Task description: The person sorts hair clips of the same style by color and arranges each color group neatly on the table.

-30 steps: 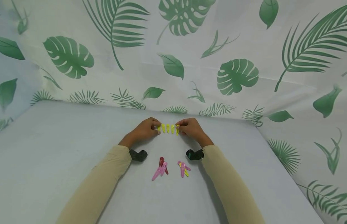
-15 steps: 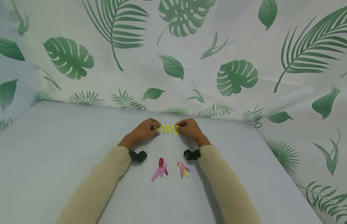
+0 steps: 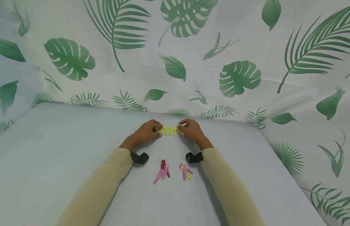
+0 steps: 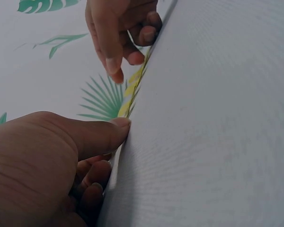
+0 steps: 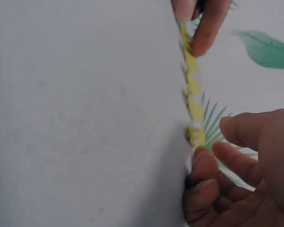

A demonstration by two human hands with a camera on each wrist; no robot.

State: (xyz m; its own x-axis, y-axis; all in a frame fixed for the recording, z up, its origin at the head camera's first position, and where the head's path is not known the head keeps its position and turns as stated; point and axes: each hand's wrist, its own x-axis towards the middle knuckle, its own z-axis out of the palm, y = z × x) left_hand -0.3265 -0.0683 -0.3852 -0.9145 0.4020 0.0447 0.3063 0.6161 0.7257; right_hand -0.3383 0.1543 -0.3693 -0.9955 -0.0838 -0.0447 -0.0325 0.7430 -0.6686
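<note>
Seemingly we're aligning yellow clips, left fingers pinching one end, right fingers parted; next calls for gentle release.

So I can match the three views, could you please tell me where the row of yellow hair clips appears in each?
Head: row of yellow hair clips just below centre.
Left wrist: row just above centre, slanting.
Right wrist: row right of centre, near-vertical.
Shared landmark: fan-shaped green leaf print behind the row.

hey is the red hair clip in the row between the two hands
No, the red clip lies with pink clips, well apart from the yellow row.
</note>
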